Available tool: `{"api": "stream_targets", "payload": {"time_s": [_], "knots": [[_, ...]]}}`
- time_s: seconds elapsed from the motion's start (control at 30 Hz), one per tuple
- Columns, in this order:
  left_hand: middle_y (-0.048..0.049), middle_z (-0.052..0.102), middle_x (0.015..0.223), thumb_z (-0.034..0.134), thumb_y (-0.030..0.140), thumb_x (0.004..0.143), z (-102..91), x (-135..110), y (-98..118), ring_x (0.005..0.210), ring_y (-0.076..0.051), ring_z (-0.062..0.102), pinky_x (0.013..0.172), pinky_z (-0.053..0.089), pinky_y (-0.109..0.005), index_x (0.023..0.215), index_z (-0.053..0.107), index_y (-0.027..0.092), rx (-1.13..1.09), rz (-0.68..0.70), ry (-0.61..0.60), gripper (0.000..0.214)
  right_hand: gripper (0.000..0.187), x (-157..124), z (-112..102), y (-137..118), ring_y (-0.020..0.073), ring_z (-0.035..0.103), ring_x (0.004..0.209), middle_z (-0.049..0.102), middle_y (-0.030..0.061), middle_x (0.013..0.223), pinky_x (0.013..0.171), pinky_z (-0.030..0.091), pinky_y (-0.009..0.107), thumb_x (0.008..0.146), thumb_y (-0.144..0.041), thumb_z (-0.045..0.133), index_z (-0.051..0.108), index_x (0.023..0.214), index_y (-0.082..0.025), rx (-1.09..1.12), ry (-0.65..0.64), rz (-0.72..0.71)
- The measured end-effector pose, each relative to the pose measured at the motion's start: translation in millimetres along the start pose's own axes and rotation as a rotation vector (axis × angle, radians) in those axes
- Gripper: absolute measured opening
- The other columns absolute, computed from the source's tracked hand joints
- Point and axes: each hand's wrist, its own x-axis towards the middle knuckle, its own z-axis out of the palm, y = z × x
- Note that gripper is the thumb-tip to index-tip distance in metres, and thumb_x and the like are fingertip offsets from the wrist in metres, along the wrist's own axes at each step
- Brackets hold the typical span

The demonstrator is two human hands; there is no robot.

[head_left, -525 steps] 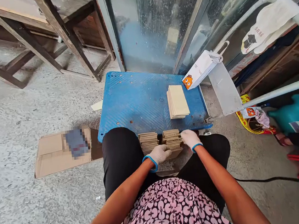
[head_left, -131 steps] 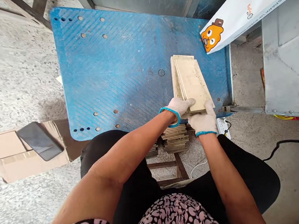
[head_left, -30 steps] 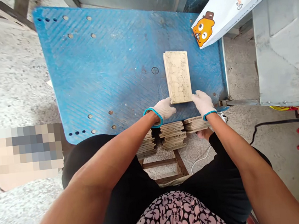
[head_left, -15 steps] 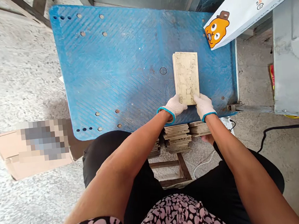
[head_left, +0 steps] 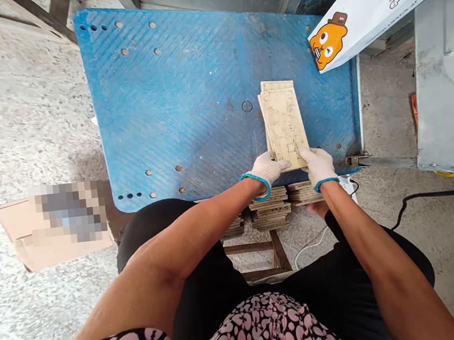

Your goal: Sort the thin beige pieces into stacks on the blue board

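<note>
Head view, watched from my remote station. I have the upper boards (head_left: 285, 128) above the right-hand part of the blue platform (head_left: 171, 100), near its close edge. Their long axis runs away from the wearer, with the far short end leaning slightly left and the near short end slightly right. The lower boards (head_left: 277, 84) show beyond that far end, their long axis straighter; I see the two sets as out of line (how many boards in each, I cannot tell).

Left hand (head_left: 265, 168), gloved: partly closed, gripping the near left corner of the upper boards. Right hand (head_left: 319, 167), also gloved: partly closed at the near right corner, thumb on the top face; I cannot see the fingers beneath.

Below the platform's near edge I note a pile of boards (head_left: 271, 214) between the knees. A paper bag (head_left: 361, 18) lies at the far right corner, well apart from both hands.
</note>
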Motion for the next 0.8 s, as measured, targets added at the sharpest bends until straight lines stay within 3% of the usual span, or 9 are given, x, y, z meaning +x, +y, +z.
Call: {"api": "stream_targets", "payload": {"time_s": [0.17, 0.33, 0.43, 0.6, 0.7, 0.8], "knots": [[-0.0056, 0.065, 0.065, 0.079, 0.047, 0.074, -4.8, -7.9, 20.0, 0.059, -0.014, 0.06, 0.056, 0.049, -0.026, 0.1, 0.069, 0.01, -0.152, -0.118, -0.044, 0.045, 0.029, -12.1, -12.9, -15.7, 0.0174, 0.07, 0.079, 0.075, 0.004, 0.087, 0.07, 0.061, 0.03, 0.073, -0.024, 0.075, 0.068, 0.1, -0.014, 0.665, -0.085, 0.143], [-0.0048, 0.066, 0.064, 0.077, 0.053, 0.075, -7.4, 0.9, 36.6, 0.057, -0.013, 0.059, 0.052, 0.047, -0.024, 0.098, 0.068, 0.012, -0.267, -0.132, -0.073, 0.048, 0.035, -39.9, 5.4, -34.4, 0.018, 0.069, 0.103, 0.074, 0.0057, 0.109, 0.088, 0.059, 0.033, 0.089, -0.037, 0.061, 0.066, 0.117, -0.017, 0.997, -0.135, 0.077], [-0.0074, 0.073, 0.08, 0.072, 0.047, 0.08, -6.9, 4.9, 37.8, 0.065, -0.014, 0.064, 0.055, 0.05, -0.024, 0.104, 0.068, 0.013, -0.327, -0.144, -0.043, 0.042, 0.041, -53.2, 26.0, -41.8, 0.0193, 0.066, 0.111, 0.072, 0.0056, 0.116, 0.098, 0.054, 0.039, 0.091, -0.042, 0.058, 0.063, 0.126, -0.02, 1.044, -0.145, 0.09], [-0.0122, 0.074, 0.107, 0.069, 0.039, 0.084, -3.2, 1.0, 36.8, 0.078, -0.016, 0.07, 0.064, 0.055, -0.026, 0.115, 0.067, 0.014, -0.38, -0.167, -0.048, 0.04, 0.047, -55.1, 51.5, -49.5, 0.0208, 0.065, 0.112, 0.071, 0.0034, 0.117, 0.101, 0.052, 0.045, 0.092, -0.054, 0.05, 0.062, 0.128, -0.025, 1.075, -0.168, 0.154], [-0.013, 0.075, 0.107, 0.068, 0.038, 0.085, 1.9, -5.3, 38.6, 0.083, -0.017, 0.071, 0.07, 0.057, -0.027, 0.116, 0.068, 0.013, -0.363, -0.133, -0.05, 0.04, 0.048, -53.0, 54.2, -48.2, 0.0208, 0.067, 0.108, 0.073, 0.0032, 0.112, 0.098, 0.054, 0.043, 0.089, -0.054, 0.053, 0.062, 0.126, -0.024, 0.985, -0.135, 0.196], [-0.0117, 0.076, 0.096, 0.067, 0.044, 0.085, 7.5, -16.8, 39.9, 0.083, -0.018, 0.071, 0.071, 0.057, -0.027, 0.113, 0.069, 0.013, -0.261, -0.121, -0.02, 0.041, 0.047, -54.7, 43.5, -44.0, 0.0213, 0.068, 0.103, 0.074, 0.0054, 0.105, 0.09, 0.058, 0.038, 0.086, -0.049, 0.057, 0.063, 0.122, -0.019, 0.791, -0.11, 0.178]]}}
